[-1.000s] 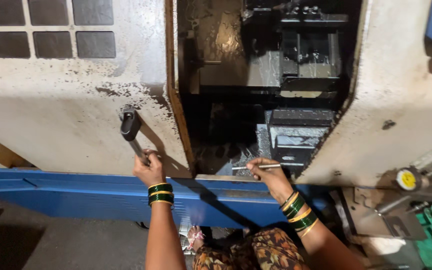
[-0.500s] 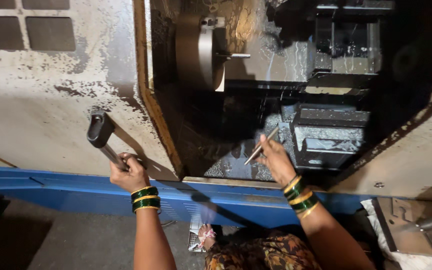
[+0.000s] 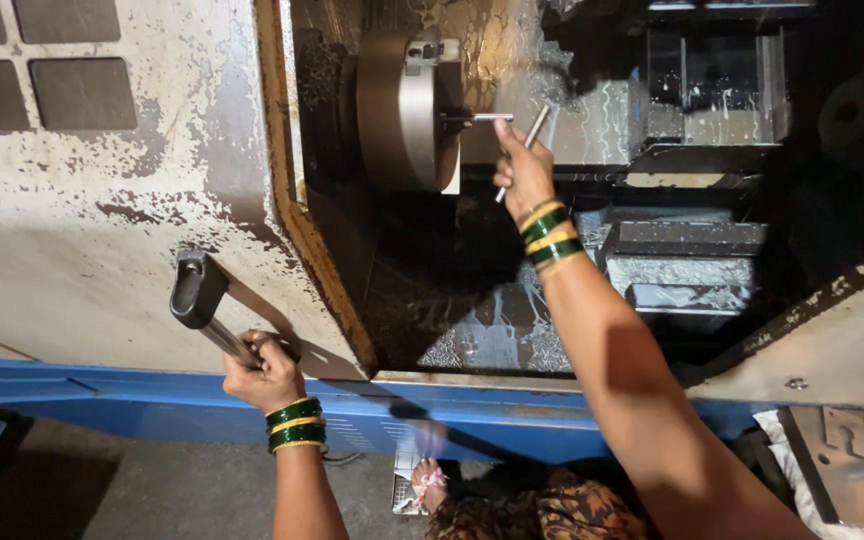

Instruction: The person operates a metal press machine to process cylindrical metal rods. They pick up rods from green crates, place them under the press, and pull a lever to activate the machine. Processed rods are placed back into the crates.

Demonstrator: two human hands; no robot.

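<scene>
My left hand (image 3: 264, 372) is closed around the metal door handle (image 3: 204, 305) on the worn white machine door (image 3: 102, 220). My right hand (image 3: 524, 170) reaches inside the machine and holds a thin metal rod (image 3: 524, 140), tilted, close to the round steel chuck (image 3: 407, 110). A second short rod (image 3: 482, 118) sticks out sideways from the chuck face, just left of my fingers. Both wrists wear green and gold bangles.
A dark tool block (image 3: 712, 85) sits at the back right of the chamber, with a ribbed metal slide (image 3: 692, 260) below it. A blue rail (image 3: 132, 405) runs along the machine's front. Wet metal shavings (image 3: 497, 345) cover the chamber floor. White cloth (image 3: 787, 445) lies at the lower right.
My right hand has lifted the thin rod from low in the chamber up to the chuck. My left hand stays on the door handle. The view has shifted left and closer.
</scene>
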